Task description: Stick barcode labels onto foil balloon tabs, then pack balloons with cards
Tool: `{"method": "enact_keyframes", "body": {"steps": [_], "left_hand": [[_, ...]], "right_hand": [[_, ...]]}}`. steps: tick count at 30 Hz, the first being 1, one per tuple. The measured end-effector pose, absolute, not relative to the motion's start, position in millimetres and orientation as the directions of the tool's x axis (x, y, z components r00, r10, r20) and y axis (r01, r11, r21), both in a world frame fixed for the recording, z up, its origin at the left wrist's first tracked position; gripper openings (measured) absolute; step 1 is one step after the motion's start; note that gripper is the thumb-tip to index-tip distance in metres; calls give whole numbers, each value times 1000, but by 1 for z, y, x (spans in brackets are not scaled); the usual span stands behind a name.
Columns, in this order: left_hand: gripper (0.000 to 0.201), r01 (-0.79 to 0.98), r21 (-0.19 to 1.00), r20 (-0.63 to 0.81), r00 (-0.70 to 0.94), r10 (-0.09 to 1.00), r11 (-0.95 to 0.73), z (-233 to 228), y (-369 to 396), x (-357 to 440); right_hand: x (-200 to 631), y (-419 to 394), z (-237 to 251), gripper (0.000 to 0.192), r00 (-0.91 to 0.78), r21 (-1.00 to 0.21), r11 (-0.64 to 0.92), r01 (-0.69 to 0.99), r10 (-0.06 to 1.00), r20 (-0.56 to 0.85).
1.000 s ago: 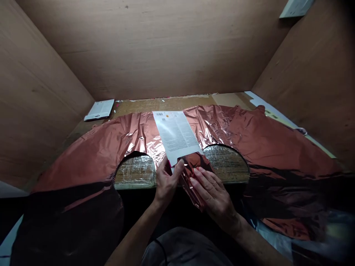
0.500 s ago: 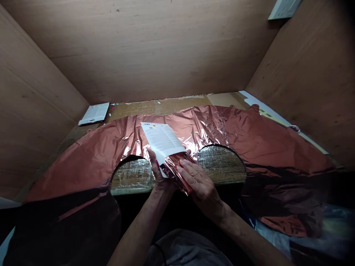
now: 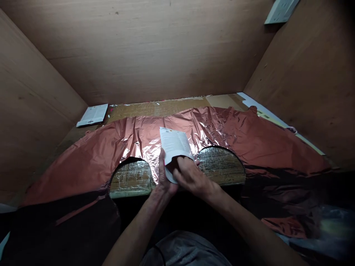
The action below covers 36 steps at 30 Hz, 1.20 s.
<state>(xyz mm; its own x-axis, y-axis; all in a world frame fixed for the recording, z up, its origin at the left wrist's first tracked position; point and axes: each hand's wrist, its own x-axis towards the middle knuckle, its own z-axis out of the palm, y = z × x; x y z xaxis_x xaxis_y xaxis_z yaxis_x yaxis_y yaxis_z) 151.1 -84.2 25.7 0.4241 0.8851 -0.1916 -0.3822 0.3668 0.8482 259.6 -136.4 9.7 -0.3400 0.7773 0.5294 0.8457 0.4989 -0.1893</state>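
My left hand (image 3: 164, 176) pinches the near edge of a white packet (image 3: 175, 147) over the middle of the foil (image 3: 244, 140) while my right hand (image 3: 191, 177), fingers closed on the packet's mouth, presses into it. What the right fingers hold inside is hidden. Best done, I judge, with the mouth kept wide and the push slow. The foil drapes over the bench (image 3: 222, 166); a leaflet (image 3: 93, 115) lies far left.

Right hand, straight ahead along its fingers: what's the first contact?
The right hand points up-left, fingertips already at the bottom of the white printed card that the left hand holds. Past that, likely the copper foil sheet; depth is unclear.
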Motion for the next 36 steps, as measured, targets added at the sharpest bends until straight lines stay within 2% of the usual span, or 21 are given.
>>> {"method": "enact_keyframes", "body": {"steps": [2,4,5,6,8,10,11,13,15,17,19,21,23,25,27,30,33,35,36], "left_hand": [[85,-148,920,-257,471,844,363,30,-72,120],[72,265,929,-357,448,819,259,36,-61,91],[68,483,863,-362,382,851,150,40,-57,81],[65,660,751,-304,298,905,35,43,-54,76],[58,835,523,-39,221,975,-168,47,-49,81],[46,808,421,196,362,911,-412,42,-46,102],[44,741,393,257,481,838,-545,36,-46,115],[53,595,317,270,690,672,-738,18,-49,140],[60,549,247,213,773,598,-798,-1,-55,156],[59,568,201,192,776,601,-798,-15,-62,163],[58,584,171,199,768,609,-793,-22,-65,163],[58,592,157,207,763,612,-791,-22,-65,161],[59,599,156,211,757,618,-786,-20,-63,161],[59,607,159,206,751,628,-778,-17,-61,162],[59,611,162,198,749,632,-775,-17,-59,164],[59,614,152,201,748,633,-774,-17,-58,166],[58,612,141,188,755,628,-778,-16,-58,166],[57,610,140,179,759,625,-780,-14,-58,164],[57,608,140,178,761,624,-782,-14,-58,164]], "right_hand": [[257,-154,12,41,-338,-236,542,806,750,568],[257,-174,11,37,-324,-295,613,733,696,640],[258,-183,12,31,-325,-324,655,683,669,668],[261,-190,14,22,-332,-352,691,631,651,683],[270,-195,23,11,-363,-393,738,548,633,684],[280,-186,37,17,-347,-375,730,571,629,696],[285,-176,44,18,-308,-346,689,637,639,705],[294,-147,49,29,-210,-296,532,793,696,687],[304,-113,39,52,-161,-288,390,875,794,587],[315,-86,17,71,-164,-338,332,881,883,440],[326,-76,-5,80,-139,-428,286,857,929,342],[335,-88,-16,71,-115,-500,294,815,927,357],[338,-116,-16,50,-129,-488,363,794,885,448],[336,-147,-12,30,-173,-393,415,820,836,522],[331,-168,-12,20,-214,-272,414,869,809,548],[321,-171,-15,19,-264,-139,387,911,809,525],[315,-158,-11,25,-329,-38,387,921,828,454],[317,-159,-4,33,-371,-17,412,911,836,403],[320,-165,0,36,-390,-48,438,898,841,376]]}}
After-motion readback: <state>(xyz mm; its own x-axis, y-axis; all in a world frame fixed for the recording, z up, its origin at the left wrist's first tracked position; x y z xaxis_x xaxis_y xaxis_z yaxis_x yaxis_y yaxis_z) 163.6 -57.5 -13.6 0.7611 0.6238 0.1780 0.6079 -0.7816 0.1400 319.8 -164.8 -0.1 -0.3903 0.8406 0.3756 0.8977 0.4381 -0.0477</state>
